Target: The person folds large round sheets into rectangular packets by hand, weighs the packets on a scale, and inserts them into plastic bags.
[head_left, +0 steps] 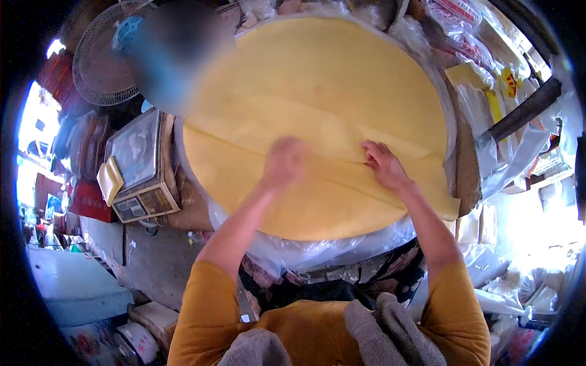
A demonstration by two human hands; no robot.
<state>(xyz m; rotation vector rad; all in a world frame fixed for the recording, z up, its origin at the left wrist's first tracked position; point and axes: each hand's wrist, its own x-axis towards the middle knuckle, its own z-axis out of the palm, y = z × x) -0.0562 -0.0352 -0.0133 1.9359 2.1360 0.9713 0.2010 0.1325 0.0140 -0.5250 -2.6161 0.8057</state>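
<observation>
A large round yellow sheet [329, 67] lies over a plastic-covered round surface. A fold or overlapping edge runs across it from the left rim toward the right. My left hand [284, 161] is over the middle of the sheet, smeared by motion, so its fingers cannot be made out. To its right, my right hand [383, 163] has its fingers curled together at the overlapping edge, pinching the yellow sheet there. A corner of the sheet sticks out past the rim at the lower right.
On the left stands a scale [137, 152] with folded yellow pieces [110, 180] against it. Behind it is a fan [105, 55], beside a blurred area. Plastic bags [482, 116] and a dark bar [528, 110] are at the right. Clear plastic [305, 253] hangs at the near rim.
</observation>
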